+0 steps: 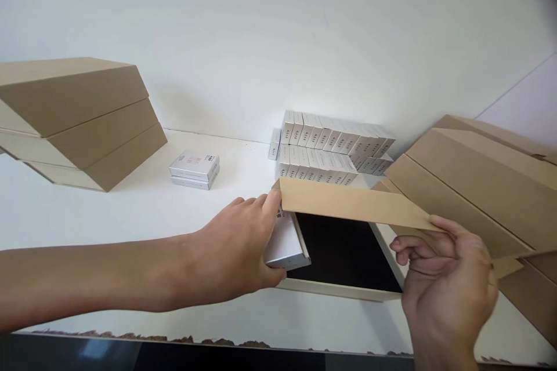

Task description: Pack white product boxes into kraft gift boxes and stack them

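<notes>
My left hand [243, 243] is closed around a small silver-white carton [285, 240], its thumb at the near edge and fingers at the far edge. The carton is over the left end of a cardboard gift box [335, 288] with a black interior. My right hand [452, 278] grips the right corner of the brown lid [348, 200], which is raised on the far side. The fingertips of my left hand lie beside the lid's left corner. Whether the carton touches the box's bottom is hidden.
Two rows of small white cartons [322, 139] stand by the wall. Two more stacked cartons [194, 167] lie left of them. Brown boxes [91, 122] are stacked at far left, and more brown boxes [478, 185] at right. The white table's chipped front edge [174, 338] runs along the bottom.
</notes>
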`<action>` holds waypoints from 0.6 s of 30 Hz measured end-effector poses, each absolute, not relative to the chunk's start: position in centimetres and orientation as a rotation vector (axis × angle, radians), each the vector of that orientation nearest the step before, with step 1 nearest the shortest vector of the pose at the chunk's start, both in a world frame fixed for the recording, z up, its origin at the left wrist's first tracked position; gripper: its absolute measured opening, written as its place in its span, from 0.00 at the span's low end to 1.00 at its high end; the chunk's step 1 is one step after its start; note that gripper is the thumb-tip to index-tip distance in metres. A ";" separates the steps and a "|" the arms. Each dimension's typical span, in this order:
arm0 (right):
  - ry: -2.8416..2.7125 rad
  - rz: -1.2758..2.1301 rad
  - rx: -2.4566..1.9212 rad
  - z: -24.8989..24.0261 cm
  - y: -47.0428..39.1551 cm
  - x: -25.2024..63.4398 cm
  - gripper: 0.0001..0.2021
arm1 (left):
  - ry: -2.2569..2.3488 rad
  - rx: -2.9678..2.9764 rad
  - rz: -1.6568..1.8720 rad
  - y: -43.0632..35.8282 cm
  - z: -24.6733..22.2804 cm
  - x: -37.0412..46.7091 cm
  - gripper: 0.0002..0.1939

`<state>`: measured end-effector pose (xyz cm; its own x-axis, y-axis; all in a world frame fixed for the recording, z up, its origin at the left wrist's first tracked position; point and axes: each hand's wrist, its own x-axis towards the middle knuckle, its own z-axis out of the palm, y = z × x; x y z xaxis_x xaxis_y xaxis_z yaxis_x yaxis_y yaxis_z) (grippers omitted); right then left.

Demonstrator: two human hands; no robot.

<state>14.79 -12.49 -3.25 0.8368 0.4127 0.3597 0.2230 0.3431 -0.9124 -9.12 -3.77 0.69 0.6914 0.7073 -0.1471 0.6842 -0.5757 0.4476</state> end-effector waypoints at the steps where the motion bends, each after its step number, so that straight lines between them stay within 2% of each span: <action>1: -0.615 0.153 -1.241 -3.5 -12.5 14.9 0.09 | 1.073 2.418 0.034 -3.7 0.8 -8.9 0.27; 7: -0.616 0.203 -1.260 -4.4 -13.0 15.7 0.11 | 1.000 2.385 0.039 -3.3 1.1 -7.8 0.25; 18: -0.642 0.329 -1.330 -5.3 -11.9 15.7 0.13 | 0.814 2.285 0.132 -4.3 -0.2 -11.5 0.33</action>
<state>15.66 -11.88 -5.27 0.7860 0.5685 0.2430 0.1340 0.2271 -0.9646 -11.53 -4.31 -0.20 0.7977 0.5891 -0.1292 0.5181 -0.5598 0.6467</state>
